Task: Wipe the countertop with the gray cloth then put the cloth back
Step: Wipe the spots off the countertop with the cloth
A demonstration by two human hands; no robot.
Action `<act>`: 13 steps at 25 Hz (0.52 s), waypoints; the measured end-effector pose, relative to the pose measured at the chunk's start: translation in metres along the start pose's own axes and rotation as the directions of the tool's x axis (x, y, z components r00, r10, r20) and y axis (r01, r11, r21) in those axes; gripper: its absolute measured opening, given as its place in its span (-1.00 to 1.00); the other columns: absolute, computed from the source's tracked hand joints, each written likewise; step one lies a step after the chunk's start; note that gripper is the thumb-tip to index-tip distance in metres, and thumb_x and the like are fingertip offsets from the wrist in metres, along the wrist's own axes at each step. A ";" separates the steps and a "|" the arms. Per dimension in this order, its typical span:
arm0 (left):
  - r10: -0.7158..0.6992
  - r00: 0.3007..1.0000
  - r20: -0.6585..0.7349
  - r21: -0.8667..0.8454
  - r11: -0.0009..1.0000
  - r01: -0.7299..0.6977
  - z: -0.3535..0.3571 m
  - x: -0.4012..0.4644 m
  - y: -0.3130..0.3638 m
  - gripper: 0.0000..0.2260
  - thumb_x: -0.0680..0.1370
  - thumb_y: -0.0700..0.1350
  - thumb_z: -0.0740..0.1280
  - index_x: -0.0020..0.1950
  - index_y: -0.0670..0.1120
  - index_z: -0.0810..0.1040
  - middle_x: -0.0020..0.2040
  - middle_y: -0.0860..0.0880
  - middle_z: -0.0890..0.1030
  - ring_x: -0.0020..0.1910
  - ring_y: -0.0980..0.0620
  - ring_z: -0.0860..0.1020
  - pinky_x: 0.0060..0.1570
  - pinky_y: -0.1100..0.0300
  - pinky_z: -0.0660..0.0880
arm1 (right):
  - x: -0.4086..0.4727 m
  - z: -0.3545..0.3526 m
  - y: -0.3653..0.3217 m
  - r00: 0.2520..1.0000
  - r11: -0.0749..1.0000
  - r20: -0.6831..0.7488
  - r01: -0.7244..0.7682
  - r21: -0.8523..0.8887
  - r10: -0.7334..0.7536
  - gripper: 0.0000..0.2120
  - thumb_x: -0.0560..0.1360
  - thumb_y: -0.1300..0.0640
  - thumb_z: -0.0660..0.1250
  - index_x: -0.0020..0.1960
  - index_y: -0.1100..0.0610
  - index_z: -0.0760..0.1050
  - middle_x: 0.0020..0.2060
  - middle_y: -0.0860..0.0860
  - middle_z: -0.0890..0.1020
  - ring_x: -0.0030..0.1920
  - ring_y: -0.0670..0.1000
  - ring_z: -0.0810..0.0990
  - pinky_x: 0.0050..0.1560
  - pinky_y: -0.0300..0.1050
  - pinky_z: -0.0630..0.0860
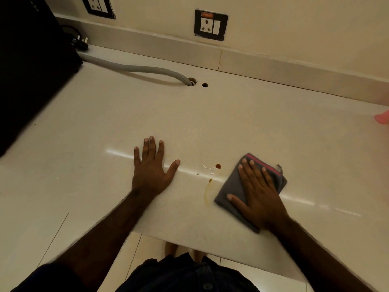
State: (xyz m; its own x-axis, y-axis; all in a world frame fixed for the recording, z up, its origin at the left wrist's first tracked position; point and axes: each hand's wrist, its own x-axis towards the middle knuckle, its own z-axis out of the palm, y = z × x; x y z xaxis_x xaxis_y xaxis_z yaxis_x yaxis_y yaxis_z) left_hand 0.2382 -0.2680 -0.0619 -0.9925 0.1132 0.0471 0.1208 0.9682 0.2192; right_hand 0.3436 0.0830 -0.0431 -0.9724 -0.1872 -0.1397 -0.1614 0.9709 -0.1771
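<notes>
A folded gray cloth [230, 192] with a pink stripe lies flat on the pale countertop [210, 123], near its front edge. My right hand [256, 192] presses on top of the cloth with fingers spread. My left hand [151, 167] rests flat on the bare countertop, fingers apart, holding nothing. Between the hands, just left of the cloth, sit a small reddish-brown drop [218, 166], a few clear droplets [207, 168] and a yellowish smear [207, 191].
A gray corrugated hose [134, 68] runs across the back into a hole [192, 81], with a smaller hole [205, 84] beside it. A black appliance [29, 70] fills the left. Wall sockets [211, 24] sit above. A pink object [383, 119] shows at the right edge.
</notes>
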 end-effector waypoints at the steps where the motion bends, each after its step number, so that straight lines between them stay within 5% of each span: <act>1: -0.001 1.000 0.006 -0.001 1.000 0.001 0.000 0.000 0.000 -0.16 0.61 0.48 -0.13 0.72 -0.06 -0.01 0.73 -0.15 -0.07 0.71 -0.10 -0.16 0.65 -0.26 -0.14 | 0.014 -0.004 -0.005 0.997 0.997 0.007 -0.071 0.014 0.071 -0.02 0.62 -0.55 -0.14 0.77 0.09 -0.24 0.77 0.03 -0.24 0.77 0.07 -0.25 0.75 0.22 -0.24; 3: -0.003 1.000 0.019 -0.001 1.000 0.003 0.000 0.000 0.000 -0.14 0.60 0.48 -0.15 0.72 -0.06 -0.02 0.73 -0.15 -0.08 0.71 -0.10 -0.17 0.65 -0.26 -0.15 | 0.036 -0.005 -0.035 0.991 0.990 0.009 -0.132 0.040 0.132 0.02 0.59 -0.57 -0.16 0.77 0.10 -0.27 0.76 0.05 -0.27 0.76 0.08 -0.30 0.75 0.27 -0.26; 9: -0.013 0.999 0.033 -0.001 1.000 0.013 0.000 0.001 0.000 -0.15 0.60 0.48 -0.15 0.72 -0.05 -0.05 0.73 -0.14 -0.11 0.71 -0.09 -0.19 0.65 -0.25 -0.17 | -0.008 0.017 -0.035 0.993 0.997 -0.084 0.078 0.004 -0.077 -0.02 0.64 -0.52 0.04 0.78 0.04 -0.21 0.78 -0.04 -0.19 0.78 0.01 -0.21 0.73 0.05 -0.32; 13: -0.005 1.000 0.028 -0.006 1.000 0.005 -0.001 0.001 0.000 -0.15 0.60 0.48 -0.15 0.72 -0.05 -0.05 0.73 -0.14 -0.11 0.71 -0.10 -0.18 0.65 -0.25 -0.17 | 0.034 0.000 -0.026 0.984 0.986 -0.064 -0.167 0.027 0.168 0.01 0.61 -0.57 -0.12 0.78 0.10 -0.19 0.78 0.04 -0.15 0.77 0.06 -0.23 0.75 0.25 -0.20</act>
State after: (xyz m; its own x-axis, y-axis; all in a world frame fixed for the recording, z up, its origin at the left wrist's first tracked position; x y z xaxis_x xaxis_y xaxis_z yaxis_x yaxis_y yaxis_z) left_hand 0.2368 -0.2684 -0.0611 -0.9932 0.1147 0.0189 0.1160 0.9673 0.2256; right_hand 0.3146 0.0517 -0.0434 -0.9944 -0.0111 -0.1051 0.0078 0.9841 -0.1775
